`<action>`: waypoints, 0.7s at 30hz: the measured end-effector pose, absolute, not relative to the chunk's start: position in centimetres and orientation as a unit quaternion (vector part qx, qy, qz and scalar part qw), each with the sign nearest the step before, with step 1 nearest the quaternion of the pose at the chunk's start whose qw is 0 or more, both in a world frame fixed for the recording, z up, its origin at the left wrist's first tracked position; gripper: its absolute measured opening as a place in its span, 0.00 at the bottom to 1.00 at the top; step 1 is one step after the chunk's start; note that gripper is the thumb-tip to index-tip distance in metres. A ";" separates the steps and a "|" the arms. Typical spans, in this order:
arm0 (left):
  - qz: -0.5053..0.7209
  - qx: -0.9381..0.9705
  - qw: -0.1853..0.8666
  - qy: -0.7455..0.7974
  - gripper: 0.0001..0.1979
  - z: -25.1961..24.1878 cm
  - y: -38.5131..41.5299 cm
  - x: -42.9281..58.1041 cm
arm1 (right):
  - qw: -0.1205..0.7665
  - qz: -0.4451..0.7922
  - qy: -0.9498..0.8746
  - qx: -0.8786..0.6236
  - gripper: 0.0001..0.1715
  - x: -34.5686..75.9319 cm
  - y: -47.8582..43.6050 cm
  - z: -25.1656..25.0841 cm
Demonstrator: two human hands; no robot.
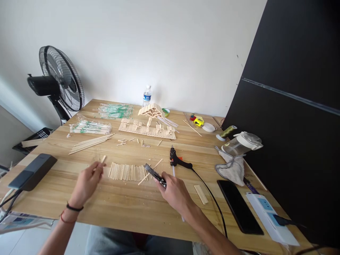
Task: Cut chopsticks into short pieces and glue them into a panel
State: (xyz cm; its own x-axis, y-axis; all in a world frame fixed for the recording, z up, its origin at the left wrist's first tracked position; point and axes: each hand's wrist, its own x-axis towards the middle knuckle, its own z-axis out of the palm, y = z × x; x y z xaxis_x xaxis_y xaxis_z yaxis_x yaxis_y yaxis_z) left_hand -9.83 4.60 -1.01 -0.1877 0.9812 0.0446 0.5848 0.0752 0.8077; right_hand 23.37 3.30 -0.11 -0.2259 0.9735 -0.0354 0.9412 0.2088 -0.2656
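R hand nearest, grip wrapped round dark metal cutters. L hand grip pinching short pale wood stick, just left of flat row of cut sticks on grainy wood table.

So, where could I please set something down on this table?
Bare wood along the near edge between the left hand, pinching a stick, and the right hand, gripping a cutter, and beside the black box. Crowded: stick model, phone, power strip.
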 end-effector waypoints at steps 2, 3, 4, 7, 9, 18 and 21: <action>0.378 0.555 0.219 0.708 0.19 -1.4 6.8 -12.3 | 0.059 0.123 -0.772 -0.620 0.08 23.6 3.2 -0.2; 0.387 0.547 0.196 0.716 0.17 -1.6 7.7 -13.1 | 0.053 0.126 -0.773 -0.620 0.07 23.6 3.1 -0.3; 0.398 0.541 0.173 0.720 0.15 -1.7 8.3 -13.5 | 0.047 0.129 -0.773 -0.619 0.07 23.6 2.9 -0.3; 0.427 0.546 0.135 0.708 0.17 -1.7 8.6 -12.2 | 0.028 0.137 -0.778 -0.613 0.08 23.3 2.6 -0.3; 0.434 0.576 0.154 0.675 0.20 -1.4 7.3 -9.6 | 0.017 0.141 -0.782 -0.607 0.08 22.9 2.4 -0.4; 0.400 0.626 0.439 0.505 0.20 -1.3 2.3 3.3 | -0.018 0.149 -0.808 -0.569 0.10 20.8 1.8 -0.8; 0.403 0.617 0.436 0.516 0.21 -1.7 2.6 4.0 | -0.023 0.144 -0.808 -0.570 0.10 20.9 1.8 -0.9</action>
State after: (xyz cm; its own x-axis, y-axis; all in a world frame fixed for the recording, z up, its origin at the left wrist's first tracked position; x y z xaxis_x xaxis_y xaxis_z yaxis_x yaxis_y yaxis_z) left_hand 3.99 2.61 -1.69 0.1430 0.9886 0.0471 0.2855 -0.0868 0.9544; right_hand 20.86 1.79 -0.88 -0.3489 0.9153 -0.2014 0.9284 0.3083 -0.2073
